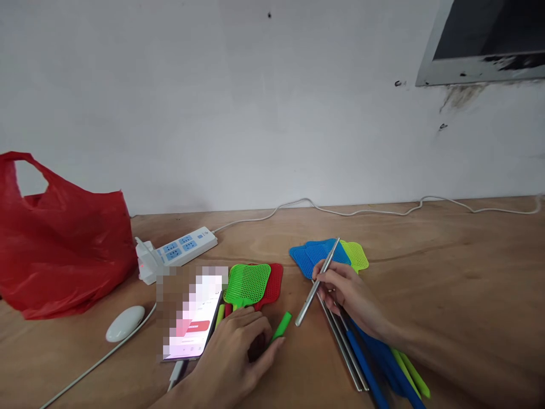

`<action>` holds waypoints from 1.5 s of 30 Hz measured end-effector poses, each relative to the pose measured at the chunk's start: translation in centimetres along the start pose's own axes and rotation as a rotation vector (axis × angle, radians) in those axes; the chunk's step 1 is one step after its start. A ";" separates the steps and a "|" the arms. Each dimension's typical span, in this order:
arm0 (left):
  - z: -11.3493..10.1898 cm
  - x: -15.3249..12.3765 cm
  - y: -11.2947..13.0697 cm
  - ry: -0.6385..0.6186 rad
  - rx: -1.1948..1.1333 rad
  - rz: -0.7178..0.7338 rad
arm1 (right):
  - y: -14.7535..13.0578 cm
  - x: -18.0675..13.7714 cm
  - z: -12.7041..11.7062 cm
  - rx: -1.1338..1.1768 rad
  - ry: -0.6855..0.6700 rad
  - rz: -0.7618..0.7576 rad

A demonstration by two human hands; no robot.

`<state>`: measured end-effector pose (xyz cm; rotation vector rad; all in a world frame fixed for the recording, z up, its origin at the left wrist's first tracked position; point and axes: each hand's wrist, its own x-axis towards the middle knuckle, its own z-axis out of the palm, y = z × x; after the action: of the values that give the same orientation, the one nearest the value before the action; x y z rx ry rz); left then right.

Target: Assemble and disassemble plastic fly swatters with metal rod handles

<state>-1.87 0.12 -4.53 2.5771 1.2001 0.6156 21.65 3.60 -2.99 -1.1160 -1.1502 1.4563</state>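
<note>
My right hand [347, 295] is closed round a thin metal rod [317, 282] and holds it slanted above the table, its upper end over a stack of blue and lime-green fly swatter heads [317, 255]. Beneath that hand lie more metal rods [343, 347] and blue and green handles [383, 363]. My left hand [238, 346] is closed on a green plastic handle piece [281, 326], which sticks out past the fingers. Just beyond it lie a green fly swatter head [248, 284] and a red one [275, 282], stacked.
A smartphone [193, 324] with its screen lit lies left of my left hand. A white power strip [179, 250] with a plugged-in charger, a white oval device [125, 322] on a cable, and a red plastic bag [59, 238] occupy the wooden table's left. A white cable [366, 211] runs along the wall.
</note>
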 end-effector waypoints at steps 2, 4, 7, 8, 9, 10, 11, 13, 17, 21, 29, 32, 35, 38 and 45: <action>-0.2 0.0 0.1 0.002 -0.024 -0.016 | 0.3 0.2 0.0 0.154 0.057 -0.024; -0.3 0.0 0.1 -0.003 -0.032 -0.033 | 0.6 0.4 0.0 0.231 0.083 -0.040; -0.3 0.0 0.0 -0.012 -0.026 -0.050 | 0.8 0.5 0.0 0.254 0.068 -0.034; -0.2 -0.1 0.0 -0.013 -0.024 -0.055 | 0.8 0.5 0.0 0.249 0.057 -0.033; -0.2 -0.1 -0.1 -0.015 -0.025 -0.059 | 0.8 0.4 0.1 0.240 0.048 -0.035; -0.1 -0.1 -0.1 -0.018 -0.029 -0.060 | 0.8 0.3 0.1 0.228 0.042 -0.041; -0.1 -0.1 -0.1 -0.022 -0.035 -0.063 | 0.7 0.2 0.1 0.213 0.036 -0.051; -0.1 -0.1 -0.1 -0.024 -0.049 -0.060 | 0.6 0.1 0.2 0.173 0.020 -0.072; 0.1 -0.1 -0.1 0.001 -0.070 -0.042 | 0.5 -0.2 0.3 0.028 -0.094 -0.077; 0.3 -0.4 -0.2 0.018 -0.083 -0.023 | 0.8 -0.6 0.4 -0.085 -0.290 -0.044; -0.6 0.0 0.3 0.038 -0.095 0.017 | 0.8 -0.8 0.7 -0.109 -0.189 -0.116; -1.0 0.2 -0.2 0.092 0.044 0.018 | 0.6 -0.6 0.6 -0.056 -0.084 -0.144; -0.4 0.2 -1.4 0.162 0.284 -0.014 | 0.5 -0.4 0.4 -0.031 -0.046 -0.097; 0.6 -0.1 -2.5 0.186 0.447 -0.052 | 0.6 -0.4 0.3 -0.099 -0.058 -0.073; 0.2 -0.3 -1.4 0.011 0.333 -0.038 | 0.9 -0.5 0.2 -0.223 -0.153 -0.053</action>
<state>-2.86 0.81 -5.35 2.8109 1.4611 0.4539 21.40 3.01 -3.80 -1.1299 -1.4674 1.4176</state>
